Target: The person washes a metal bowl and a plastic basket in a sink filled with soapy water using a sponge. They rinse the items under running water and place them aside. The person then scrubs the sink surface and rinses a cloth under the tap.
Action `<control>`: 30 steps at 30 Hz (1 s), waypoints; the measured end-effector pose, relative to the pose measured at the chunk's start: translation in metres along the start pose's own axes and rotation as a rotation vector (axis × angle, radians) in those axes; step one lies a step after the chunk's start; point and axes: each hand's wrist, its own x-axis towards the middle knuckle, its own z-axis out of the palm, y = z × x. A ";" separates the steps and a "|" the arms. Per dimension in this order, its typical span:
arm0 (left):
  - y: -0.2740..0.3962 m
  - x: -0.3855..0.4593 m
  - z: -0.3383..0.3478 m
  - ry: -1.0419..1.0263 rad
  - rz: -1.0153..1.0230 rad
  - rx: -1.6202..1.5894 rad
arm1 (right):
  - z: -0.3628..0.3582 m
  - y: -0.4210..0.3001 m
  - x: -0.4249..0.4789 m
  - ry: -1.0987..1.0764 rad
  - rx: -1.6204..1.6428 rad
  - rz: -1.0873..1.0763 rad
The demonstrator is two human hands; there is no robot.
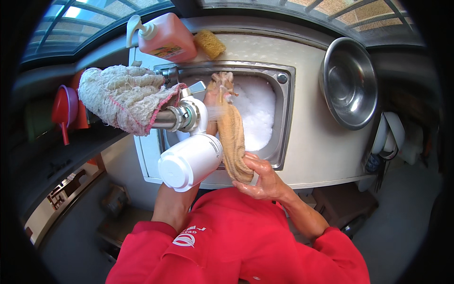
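Note:
A wet tan cloth is stretched lengthwise over the stainless-steel sink. My left hand, partly covered with suds, grips its far end inside the sink. My right hand pinches the near end above the sink's front edge, thumb beneath and fingers on top. Water sprays sideways from the faucet with a white filter onto the cloth and my left hand. The filter hides part of my left forearm. Thick white foam fills much of the basin.
A pump bottle of pink liquid and a yellow sponge stand behind the sink. A whitish rag drapes the faucet pipe. A steel bowl rests on the right of the counter. Red and purple scoops hang at left.

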 end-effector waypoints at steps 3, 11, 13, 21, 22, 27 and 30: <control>0.009 -0.018 0.008 0.192 0.125 0.103 | -0.012 -0.006 -0.001 0.094 0.120 0.104; 0.001 -0.119 0.069 0.571 0.211 0.219 | -0.010 0.075 0.112 0.305 0.501 0.316; -0.002 -0.136 0.076 0.606 0.232 0.229 | 0.025 0.107 0.141 0.300 0.200 0.126; -0.004 -0.115 0.064 0.607 0.259 0.222 | 0.033 0.157 0.171 0.467 -0.455 0.067; -0.006 -0.111 0.062 0.607 0.252 0.227 | 0.029 0.166 0.179 0.548 -0.470 0.337; 0.000 -0.095 0.051 0.621 0.246 0.227 | 0.078 0.122 0.152 0.687 -0.409 -0.007; -0.005 -0.100 0.055 0.649 0.229 0.233 | 0.067 0.141 0.154 0.700 -0.362 0.163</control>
